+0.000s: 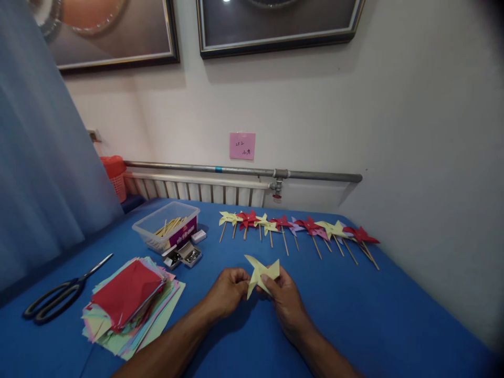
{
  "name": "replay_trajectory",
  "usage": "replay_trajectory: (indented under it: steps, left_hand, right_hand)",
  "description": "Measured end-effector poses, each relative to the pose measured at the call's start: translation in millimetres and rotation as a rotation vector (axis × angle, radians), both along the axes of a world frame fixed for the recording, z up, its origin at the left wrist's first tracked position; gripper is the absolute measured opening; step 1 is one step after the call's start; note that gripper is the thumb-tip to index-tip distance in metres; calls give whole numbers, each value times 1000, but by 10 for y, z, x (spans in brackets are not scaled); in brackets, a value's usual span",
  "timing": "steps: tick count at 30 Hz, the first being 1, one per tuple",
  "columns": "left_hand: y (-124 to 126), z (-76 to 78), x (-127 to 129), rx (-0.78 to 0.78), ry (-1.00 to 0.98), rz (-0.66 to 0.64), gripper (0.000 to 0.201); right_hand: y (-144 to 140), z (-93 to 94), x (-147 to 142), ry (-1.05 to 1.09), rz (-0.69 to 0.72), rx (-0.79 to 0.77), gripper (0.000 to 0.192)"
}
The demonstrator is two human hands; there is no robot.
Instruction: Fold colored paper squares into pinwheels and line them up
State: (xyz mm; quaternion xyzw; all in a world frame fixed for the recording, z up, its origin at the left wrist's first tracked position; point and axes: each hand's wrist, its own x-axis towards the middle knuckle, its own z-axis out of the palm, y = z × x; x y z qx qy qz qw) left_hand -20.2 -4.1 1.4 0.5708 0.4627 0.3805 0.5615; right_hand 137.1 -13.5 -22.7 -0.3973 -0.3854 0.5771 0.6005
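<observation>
where hands (229, 292) (289, 303) converge, a yellow pinwheel (260, 271) sits between.

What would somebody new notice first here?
Probably the pale yellow four-pointed paper pinwheel between the bare hands, low in the middle. Beyond it, colourful paper pinwheels with wooden sticks line the back of the blue tabletop. The red-topped stack of coloured paper sits front left.

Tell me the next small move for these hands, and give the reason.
Probably send the left hand for a wooden stick from the plastic tub: the right hand already pinches the folded yellow pinwheel, no stick shows on it, and the pinwheels in the row behind have sticks.
</observation>
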Motion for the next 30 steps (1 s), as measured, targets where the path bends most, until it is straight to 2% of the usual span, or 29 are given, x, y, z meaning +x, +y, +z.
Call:
replay_trajectory:
  steps: [7, 19, 30]
  left_hand:
    - [8, -33, -13, 0, 4, -8, 9]
    - [-31, 10, 5, 30, 44, 7, 10]
    - [-29, 6, 6, -5, 12, -23, 10]
  right_hand:
    - [5, -13, -6, 6, 15, 3, 44]
    - [-12, 27, -15, 2, -12, -11, 46]
    - [31, -46, 31, 5, -11, -17, 44]
